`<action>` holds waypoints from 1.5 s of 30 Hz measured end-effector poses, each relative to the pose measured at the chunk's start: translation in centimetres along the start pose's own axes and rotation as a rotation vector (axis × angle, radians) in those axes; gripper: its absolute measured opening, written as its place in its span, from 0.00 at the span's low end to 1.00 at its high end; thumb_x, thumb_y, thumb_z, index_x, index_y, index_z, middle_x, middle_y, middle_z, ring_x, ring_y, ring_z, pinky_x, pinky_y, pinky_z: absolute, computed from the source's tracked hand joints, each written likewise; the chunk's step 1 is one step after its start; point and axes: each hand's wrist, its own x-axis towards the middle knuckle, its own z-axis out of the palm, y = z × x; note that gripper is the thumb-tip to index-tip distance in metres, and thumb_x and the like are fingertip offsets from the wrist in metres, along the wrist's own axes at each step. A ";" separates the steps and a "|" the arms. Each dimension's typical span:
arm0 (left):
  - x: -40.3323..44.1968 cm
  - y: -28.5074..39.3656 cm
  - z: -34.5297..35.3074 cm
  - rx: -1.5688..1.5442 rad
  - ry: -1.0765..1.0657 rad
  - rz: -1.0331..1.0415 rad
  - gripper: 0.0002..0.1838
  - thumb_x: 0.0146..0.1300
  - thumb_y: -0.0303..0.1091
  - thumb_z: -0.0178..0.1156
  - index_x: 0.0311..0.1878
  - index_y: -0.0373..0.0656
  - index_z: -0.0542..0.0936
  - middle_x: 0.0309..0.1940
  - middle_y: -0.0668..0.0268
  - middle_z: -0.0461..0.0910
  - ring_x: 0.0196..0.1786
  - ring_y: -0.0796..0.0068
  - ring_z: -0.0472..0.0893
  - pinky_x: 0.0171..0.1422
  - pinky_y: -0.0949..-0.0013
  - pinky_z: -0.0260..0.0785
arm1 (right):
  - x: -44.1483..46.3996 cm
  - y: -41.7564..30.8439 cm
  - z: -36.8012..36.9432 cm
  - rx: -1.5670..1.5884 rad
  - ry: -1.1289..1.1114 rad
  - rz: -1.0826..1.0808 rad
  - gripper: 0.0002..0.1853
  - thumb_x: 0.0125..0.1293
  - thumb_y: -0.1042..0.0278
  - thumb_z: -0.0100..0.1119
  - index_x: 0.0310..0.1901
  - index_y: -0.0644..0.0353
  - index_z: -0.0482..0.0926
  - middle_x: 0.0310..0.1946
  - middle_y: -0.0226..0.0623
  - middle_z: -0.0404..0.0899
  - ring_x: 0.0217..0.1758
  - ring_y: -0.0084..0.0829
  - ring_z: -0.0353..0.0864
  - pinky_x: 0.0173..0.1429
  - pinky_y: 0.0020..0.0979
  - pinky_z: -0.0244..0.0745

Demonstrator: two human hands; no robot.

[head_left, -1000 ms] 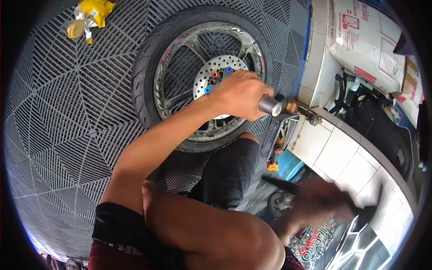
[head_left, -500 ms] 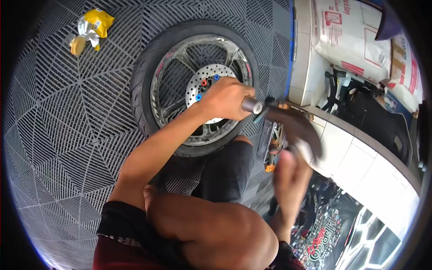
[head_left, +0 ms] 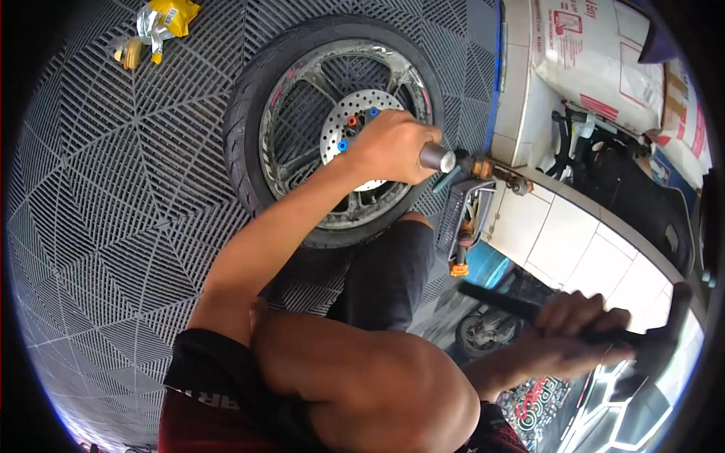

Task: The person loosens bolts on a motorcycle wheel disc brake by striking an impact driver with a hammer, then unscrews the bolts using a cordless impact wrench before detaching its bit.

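Note:
My left hand is closed around a thick metal rod, whose worn, flat end sticks out past the thumb side. That hand is over a motorcycle wheel lying flat on the floor, hiding part of its perforated brake disc and hub. Blue bolts and a red bolt show on the disc's inner part. Out to the lower right, my right hand grips a hammer by its dark handle. The hammer's head is blurred at the far right. The rod's other end is hidden.
Right of the wheel, a grey basket holds tools, with an orange-and-black power tool beside it. A tiled ledge runs along the right. A yellow packet lies on the grey grid floor mat at upper left.
My right hand has swung the hammer away from the rod, down and to the right. My left hand still holds the rod over the wheel; the view has shifted slightly.

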 end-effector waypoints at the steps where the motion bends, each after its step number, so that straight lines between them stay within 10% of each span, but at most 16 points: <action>1: 0.1 -0.1 -0.2 0.023 -0.004 0.013 0.10 0.40 0.30 0.69 0.22 0.43 0.76 0.18 0.58 0.77 0.23 0.53 0.80 0.29 0.57 0.71 | -0.9 2.5 2.0 -0.113 -0.092 0.015 0.21 0.80 0.50 0.47 0.35 0.59 0.73 0.22 0.29 0.69 0.24 0.23 0.69 0.27 0.28 0.64; 4: -0.3 1.1 0.3 0.015 -0.029 0.035 0.09 0.40 0.30 0.69 0.22 0.43 0.76 0.18 0.58 0.77 0.23 0.53 0.80 0.29 0.57 0.71 | -2.3 3.6 2.4 -0.394 -0.300 0.069 0.15 0.76 0.62 0.58 0.32 0.62 0.74 0.22 0.28 0.69 0.27 0.22 0.67 0.30 0.29 0.61; 6: 0.2 0.4 -0.5 0.045 0.023 0.034 0.08 0.40 0.30 0.68 0.22 0.43 0.77 0.18 0.58 0.78 0.23 0.53 0.81 0.29 0.57 0.71 | -0.7 -0.8 -0.9 -0.365 -0.327 0.257 0.20 0.75 0.52 0.56 0.42 0.64 0.83 0.31 0.51 0.81 0.31 0.45 0.80 0.40 0.41 0.74; 11: -0.3 -0.3 0.2 0.042 0.019 0.001 0.09 0.42 0.33 0.70 0.24 0.43 0.78 0.18 0.57 0.79 0.24 0.53 0.81 0.30 0.57 0.72 | -0.5 2.3 -3.3 0.381 0.231 0.119 0.20 0.79 0.51 0.49 0.34 0.58 0.78 0.20 0.30 0.72 0.19 0.23 0.67 0.26 0.30 0.65; 12: -0.4 -0.2 0.0 0.059 0.007 -0.001 0.09 0.42 0.33 0.70 0.24 0.43 0.79 0.18 0.57 0.79 0.24 0.53 0.81 0.30 0.57 0.72 | -0.6 5.6 -1.4 -0.001 0.468 0.340 0.21 0.81 0.53 0.49 0.29 0.56 0.72 0.17 0.25 0.68 0.15 0.18 0.61 0.17 0.23 0.56; 15: -0.3 0.7 0.1 0.059 -0.011 0.016 0.09 0.43 0.34 0.70 0.24 0.43 0.79 0.18 0.57 0.79 0.23 0.53 0.81 0.30 0.57 0.73 | -1.5 0.0 -1.1 -0.366 -0.067 0.336 0.14 0.75 0.59 0.57 0.46 0.65 0.79 0.36 0.39 0.79 0.32 0.29 0.75 0.37 0.28 0.69; 18: -0.3 0.0 0.5 0.045 0.092 0.059 0.09 0.42 0.33 0.70 0.23 0.43 0.78 0.18 0.58 0.79 0.23 0.52 0.81 0.30 0.58 0.74 | -1.4 -0.9 -5.6 -0.343 0.071 0.066 0.15 0.70 0.59 0.63 0.47 0.63 0.79 0.36 0.38 0.78 0.36 0.30 0.78 0.43 0.32 0.76; 22: -0.3 0.0 0.3 0.073 0.067 0.041 0.09 0.43 0.32 0.69 0.23 0.43 0.78 0.19 0.57 0.79 0.24 0.53 0.81 0.30 0.57 0.73 | 0.3 -2.6 -1.1 0.414 0.521 -0.038 0.26 0.80 0.41 0.44 0.34 0.57 0.73 0.13 0.26 0.63 0.12 0.18 0.61 0.14 0.23 0.60; 27: -0.3 0.1 -0.2 0.085 0.091 0.012 0.09 0.42 0.33 0.69 0.24 0.43 0.77 0.19 0.58 0.79 0.23 0.55 0.81 0.30 0.56 0.73 | 0.0 -1.0 -1.2 -0.219 -0.113 0.163 0.13 0.75 0.58 0.56 0.39 0.59 0.77 0.28 0.33 0.75 0.32 0.29 0.73 0.36 0.32 0.69; 31: -0.8 -0.4 0.7 0.056 0.090 -0.019 0.11 0.42 0.36 0.71 0.24 0.45 0.79 0.19 0.58 0.80 0.24 0.54 0.82 0.30 0.57 0.74 | -0.5 -0.9 -2.2 -0.233 0.486 -0.188 0.18 0.80 0.50 0.49 0.38 0.57 0.75 0.22 0.26 0.69 0.22 0.24 0.67 0.24 0.26 0.63; 33: -1.1 -0.1 0.9 0.067 0.098 0.007 0.11 0.42 0.36 0.72 0.24 0.45 0.79 0.19 0.58 0.80 0.24 0.54 0.82 0.30 0.57 0.74 | -0.4 -0.2 -0.1 -0.870 0.491 -0.394 0.24 0.80 0.43 0.47 0.34 0.56 0.71 0.13 0.21 0.58 0.13 0.24 0.54 0.19 0.22 0.57; 37: -0.8 0.1 0.3 0.065 0.163 0.010 0.12 0.39 0.37 0.72 0.27 0.46 0.81 0.20 0.59 0.81 0.25 0.54 0.83 0.31 0.56 0.75 | -1.1 2.8 -0.8 -0.560 -0.113 0.175 0.15 0.76 0.58 0.56 0.49 0.65 0.76 0.32 0.38 0.71 0.34 0.28 0.69 0.41 0.34 0.70; 41: -0.7 -0.2 1.0 0.071 0.164 0.008 0.10 0.41 0.37 0.69 0.25 0.44 0.80 0.19 0.59 0.81 0.24 0.55 0.83 0.29 0.56 0.74 | -0.1 -0.3 -2.6 -0.047 0.218 0.162 0.17 0.83 0.48 0.45 0.43 0.53 0.73 0.19 0.23 0.67 0.14 0.16 0.60 0.17 0.22 0.53; 45: -0.7 0.6 0.2 0.086 0.150 -0.026 0.09 0.42 0.38 0.66 0.22 0.44 0.79 0.19 0.58 0.81 0.24 0.52 0.83 0.31 0.53 0.74 | 0.8 -1.5 -4.7 0.693 -0.012 0.095 0.24 0.81 0.39 0.40 0.35 0.53 0.62 0.13 0.24 0.53 0.07 0.15 0.43 0.06 0.22 0.39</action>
